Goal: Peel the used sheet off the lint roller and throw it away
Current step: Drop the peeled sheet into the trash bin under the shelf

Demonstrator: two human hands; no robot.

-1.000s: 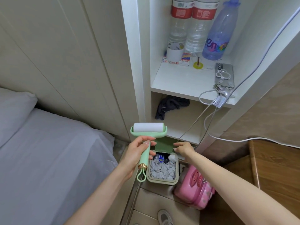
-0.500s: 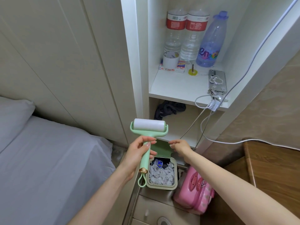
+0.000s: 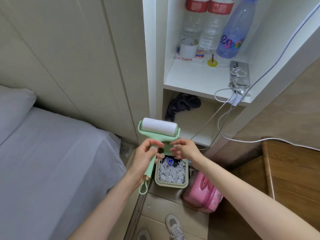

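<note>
Left hand (image 3: 147, 157) is wrapped round the roller (image 3: 158, 135) handle, drum above the grip, bin (image 3: 170, 172) right below, and the right hand (image 3: 183, 149) is empty, fingers loose, so a sticky sheet could easily miss the bin.

Soft, even indoor light, faint shadows, mild overall softness, strong wide-angle bending toward the edges.

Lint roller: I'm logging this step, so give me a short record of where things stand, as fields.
lint roller: upright, white roll on top, looks clean
left hand: grip closed around the green handle
right hand: open, empty, fingers by the roller frame
bin: lid up, directly below hands, full of crumpled white paper
sheet: none in either hand
</note>
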